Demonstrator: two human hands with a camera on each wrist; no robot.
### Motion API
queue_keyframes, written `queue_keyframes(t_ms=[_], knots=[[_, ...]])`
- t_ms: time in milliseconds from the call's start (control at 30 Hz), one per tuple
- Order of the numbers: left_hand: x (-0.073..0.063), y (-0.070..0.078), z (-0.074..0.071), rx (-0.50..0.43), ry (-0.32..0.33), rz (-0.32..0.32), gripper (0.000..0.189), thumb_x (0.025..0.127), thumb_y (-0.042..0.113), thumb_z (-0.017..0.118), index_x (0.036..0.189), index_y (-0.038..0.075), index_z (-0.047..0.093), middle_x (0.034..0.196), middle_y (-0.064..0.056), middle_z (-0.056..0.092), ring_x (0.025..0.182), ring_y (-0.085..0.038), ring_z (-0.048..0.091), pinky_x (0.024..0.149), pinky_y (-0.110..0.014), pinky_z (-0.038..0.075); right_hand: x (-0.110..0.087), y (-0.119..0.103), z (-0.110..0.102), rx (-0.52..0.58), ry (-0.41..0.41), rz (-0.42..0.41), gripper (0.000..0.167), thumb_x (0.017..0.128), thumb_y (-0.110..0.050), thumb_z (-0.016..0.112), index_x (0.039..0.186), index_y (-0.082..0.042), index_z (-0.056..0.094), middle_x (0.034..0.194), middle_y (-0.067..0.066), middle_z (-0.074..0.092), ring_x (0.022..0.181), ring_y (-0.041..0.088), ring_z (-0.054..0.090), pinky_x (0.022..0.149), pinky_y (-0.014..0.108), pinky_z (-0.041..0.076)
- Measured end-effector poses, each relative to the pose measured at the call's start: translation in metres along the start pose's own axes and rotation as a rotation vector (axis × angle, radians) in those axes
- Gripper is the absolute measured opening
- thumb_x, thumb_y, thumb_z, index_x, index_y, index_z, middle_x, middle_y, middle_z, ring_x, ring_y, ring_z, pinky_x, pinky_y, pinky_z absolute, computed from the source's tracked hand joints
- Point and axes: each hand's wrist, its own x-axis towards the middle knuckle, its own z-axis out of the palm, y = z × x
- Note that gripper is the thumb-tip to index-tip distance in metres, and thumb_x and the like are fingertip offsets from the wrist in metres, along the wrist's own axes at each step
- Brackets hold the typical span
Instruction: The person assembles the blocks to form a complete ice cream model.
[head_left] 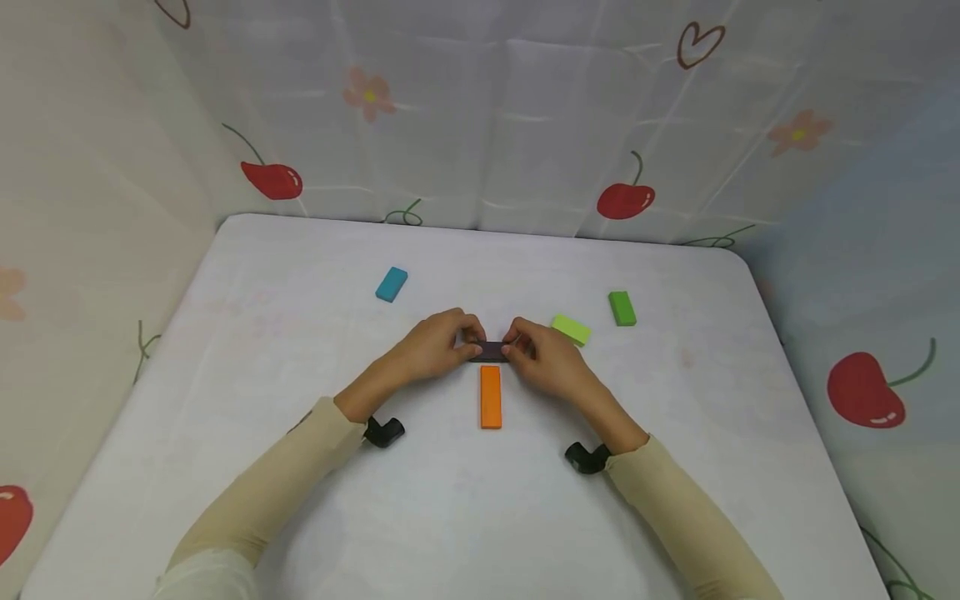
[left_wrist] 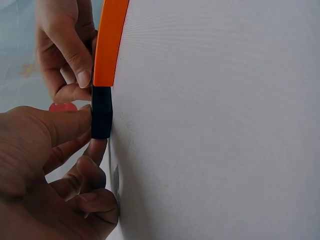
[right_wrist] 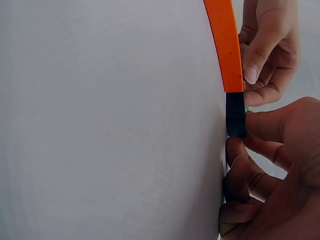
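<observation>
While 2 hands (head_left: pixel 437 343) (head_left: pixel 551 358) pinch it, the black block (head_left: pixel 491 352) points sideways.

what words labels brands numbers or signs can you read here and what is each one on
None: no word, label, brand or number is readable.
Dark flat rectangular block: no lettering shows on its visible surfaces.
Orange oblong block: only tiny dark specks in the right wrist view, too small to identify.
Pale creased backdrop: drawings, such as red cherries, no writing.

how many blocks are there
5: black block between left hand and right hand, orange one nearer the camera, blue one leftmost, light green one beyond right hand, green one farther right. Hands might hide others.
</observation>
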Motion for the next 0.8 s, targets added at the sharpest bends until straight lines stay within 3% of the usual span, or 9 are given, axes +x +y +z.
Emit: queue_keyframes(t_ms=[600, 800], knots=[[-0.007, 0.002, -0.003, -0.016, -0.044, 0.022, 0.011, 0.104, 0.023, 0.074, 0.114, 0.020, 0.072, 0.109, -0.002, 0.069, 0.084, -0.017, 0.055, 0.077, -0.030, 0.045, -0.008, -0.003, 0.002, 0.046, -0.008, 0.002, 0.004, 0.105, -0.024, 0.071, 0.107, -0.021, 0.071, 0.088, 0.001, 0.071, 0.069, 0.014, 0.055, 0.061, 0.028, 0.042], [-0.008, 0.004, -0.001, -0.005, -0.056, 0.019, 0.011, 0.104, 0.022, 0.074, 0.114, 0.019, 0.072, 0.109, -0.002, 0.069, 0.085, -0.017, 0.056, 0.077, -0.030, 0.046, -0.014, -0.006, 0.003, 0.004, -0.006, 0.003, 0.018, 0.104, -0.029, 0.072, 0.118, -0.019, 0.071, 0.091, 0.001, 0.069, 0.071, 0.013, 0.055, 0.064, 0.028, 0.044]])
